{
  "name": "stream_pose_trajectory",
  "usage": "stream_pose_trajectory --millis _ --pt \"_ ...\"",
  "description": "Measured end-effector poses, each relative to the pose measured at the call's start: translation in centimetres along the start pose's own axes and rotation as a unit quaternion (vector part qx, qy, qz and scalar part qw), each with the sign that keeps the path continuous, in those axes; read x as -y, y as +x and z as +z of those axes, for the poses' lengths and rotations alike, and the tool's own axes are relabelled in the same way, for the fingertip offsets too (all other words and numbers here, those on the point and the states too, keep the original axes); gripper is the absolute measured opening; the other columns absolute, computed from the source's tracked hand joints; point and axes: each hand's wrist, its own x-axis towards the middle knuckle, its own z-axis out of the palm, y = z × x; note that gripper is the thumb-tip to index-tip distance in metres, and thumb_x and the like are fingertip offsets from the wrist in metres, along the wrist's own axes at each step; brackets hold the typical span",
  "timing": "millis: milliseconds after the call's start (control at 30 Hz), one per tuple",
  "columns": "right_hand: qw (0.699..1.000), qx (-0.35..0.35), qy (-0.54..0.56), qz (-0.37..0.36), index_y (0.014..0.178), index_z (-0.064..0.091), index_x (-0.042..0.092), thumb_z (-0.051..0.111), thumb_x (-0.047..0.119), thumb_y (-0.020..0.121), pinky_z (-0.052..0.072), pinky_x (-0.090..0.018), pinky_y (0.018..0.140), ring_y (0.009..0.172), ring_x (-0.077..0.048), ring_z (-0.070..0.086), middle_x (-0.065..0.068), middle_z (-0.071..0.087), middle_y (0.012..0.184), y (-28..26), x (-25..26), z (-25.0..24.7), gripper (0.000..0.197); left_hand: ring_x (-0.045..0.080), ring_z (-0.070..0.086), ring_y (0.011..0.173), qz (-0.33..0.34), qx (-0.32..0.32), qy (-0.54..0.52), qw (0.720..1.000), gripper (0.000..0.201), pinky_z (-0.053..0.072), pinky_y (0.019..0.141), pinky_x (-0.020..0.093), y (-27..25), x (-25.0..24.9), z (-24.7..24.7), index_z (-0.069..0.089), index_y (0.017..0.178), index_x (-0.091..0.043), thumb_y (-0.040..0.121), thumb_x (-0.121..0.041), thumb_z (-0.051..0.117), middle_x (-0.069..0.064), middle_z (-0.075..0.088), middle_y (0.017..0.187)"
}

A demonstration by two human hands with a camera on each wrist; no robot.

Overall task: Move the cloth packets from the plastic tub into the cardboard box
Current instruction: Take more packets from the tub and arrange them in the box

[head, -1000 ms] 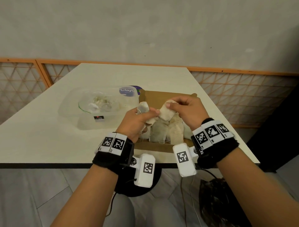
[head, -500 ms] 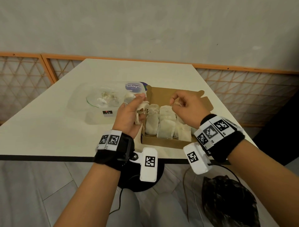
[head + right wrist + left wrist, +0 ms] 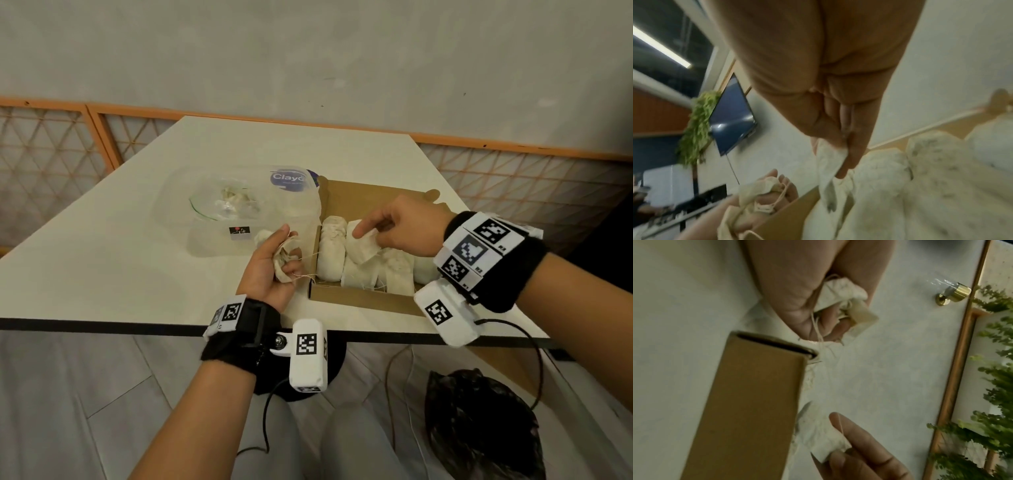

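My left hand (image 3: 274, 263) grips a crumpled cream cloth packet (image 3: 286, 255) with loose strings, just left of the open cardboard box (image 3: 356, 298). In the left wrist view that packet (image 3: 840, 293) is bunched in the curled fingers beside the box wall (image 3: 748, 410). My right hand (image 3: 400, 229) is over the box and pinches the top of a packet (image 3: 363, 245) standing among several packets packed in a row. The right wrist view shows this pinched cloth (image 3: 828, 164). The clear plastic tub (image 3: 239, 209) stands left of the box with a few pale scraps inside.
The box and tub sit on a white table (image 3: 102, 260) whose front edge is near my wrists. An orange lattice railing (image 3: 51, 164) runs behind it. On the floor to the right lies a black plastic bag (image 3: 479, 421), with cables (image 3: 534, 370) hanging from the table.
The hands have parted: the left drew back left of the box with its packet, and the right lowered into the box onto a packet in the row.
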Motion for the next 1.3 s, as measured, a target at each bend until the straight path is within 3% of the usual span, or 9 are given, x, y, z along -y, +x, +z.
stream_pose_trajectory --millis 133,267,400,567,667,933,1033,1167,1300 --pt "0.998 0.015 -0.067 -0.015 0.113 0.067 0.022 0.060 0.012 0.088 0.040 -0.015 0.074 0.086 -0.005 0.056 0.008 0.066 0.101 0.4 0.7 -0.2 0.029 0.005 0.046 0.042 -0.024 0.000 -0.023 0.999 0.018 0.027 0.032 0.013 0.4 -0.3 -0.7 0.051 0.077 -0.013 0.094 -0.017 0.050 -0.002 0.055 0.071" --pt "0.995 0.092 -0.028 -0.033 0.127 0.057 0.018 0.045 -0.013 0.084 0.044 -0.009 0.083 0.109 -0.006 0.058 0.000 0.061 0.125 0.2 1.4 0.2 0.053 0.006 0.046 0.044 -0.024 0.004 -0.005 1.000 0.016 0.031 0.034 0.014 0.5 -0.3 -1.1 0.052 0.076 -0.014 0.092 -0.018 0.053 -0.002 0.055 0.077" --pt "0.996 0.047 -0.070 -0.043 0.117 0.065 0.019 0.054 0.001 0.088 0.039 -0.001 0.068 0.082 0.002 0.057 0.006 0.066 0.107 0.7 1.2 0.3 0.035 0.005 0.046 0.044 -0.016 -0.002 0.015 1.000 0.019 0.030 0.034 0.013 0.5 -0.1 -1.0 0.053 0.075 -0.013 0.093 -0.018 0.053 -0.001 0.053 0.075" --pt "0.999 0.045 0.003 -0.024 0.094 0.074 0.021 0.069 0.023 0.082 0.048 -0.022 0.077 0.080 -0.006 0.062 0.009 0.070 0.086 1.1 0.4 0.8 0.013 0.004 0.045 0.042 -0.013 -0.003 0.023 1.000 0.019 0.029 0.033 0.013 0.4 -0.1 -0.9 0.052 0.075 -0.014 0.093 -0.018 0.052 -0.002 0.055 0.074" --pt "0.994 0.102 0.043 -0.008 0.081 0.072 0.022 0.069 0.024 0.082 0.041 -0.013 0.059 0.056 0.005 0.056 0.011 0.066 0.068 1.4 0.3 1.3 0.004 0.005 0.045 0.044 -0.005 -0.008 0.028 1.000 0.021 0.029 0.033 0.013 0.4 0.0 -0.9 0.052 0.074 -0.013 0.094 -0.017 0.053 -0.001 0.054 0.072" --pt "0.980 0.108 0.139 0.089 0.074 0.062 0.012 0.068 0.007 0.081 0.043 -0.013 0.045 0.040 -0.001 0.054 -0.004 0.063 0.060 4.4 -0.1 4.1 0.010 0.006 0.046 0.044 -0.001 -0.012 0.023 1.000 0.020 0.029 0.033 0.013 0.3 0.0 -0.8 0.052 0.076 -0.013 0.094 -0.019 0.052 0.000 0.055 0.068" --pt "0.987 0.080 0.101 0.099 0.088 0.060 0.008 0.069 0.011 0.082 0.045 -0.015 0.049 0.050 -0.006 0.055 -0.004 0.061 0.066 4.9 0.3 4.2 0.011 0.009 0.050 0.045 -0.004 -0.016 0.011 1.000 0.022 0.030 0.034 0.013 0.2 0.0 -0.7 0.053 0.079 -0.012 0.095 -0.027 0.050 0.002 0.055 0.070" --pt "0.999 -0.046 0.028 0.009 0.098 0.057 0.019 0.071 0.025 0.079 0.039 -0.021 0.062 0.070 -0.011 0.051 0.001 0.058 0.084 4.2 2.0 3.4 0.025 0.012 0.054 0.044 -0.036 -0.005 -0.013 0.999 0.031 0.035 0.036 0.014 0.2 -0.1 -0.7 0.056 0.082 -0.011 0.096 -0.036 0.046 0.006 0.054 0.075" --pt "0.997 0.029 -0.011 -0.071 0.108 0.054 0.023 0.075 0.034 0.073 0.038 -0.021 0.061 0.072 -0.007 0.047 0.003 0.049 0.092 3.3 4.7 4.4 0.042 0.016 0.063 0.056 -0.070 0.031 -0.034 0.996 0.038 0.049 0.048 0.019 0.1 0.0 -0.8 0.061 0.095 -0.007 0.097 -0.040 0.042 0.010 0.064 0.083"
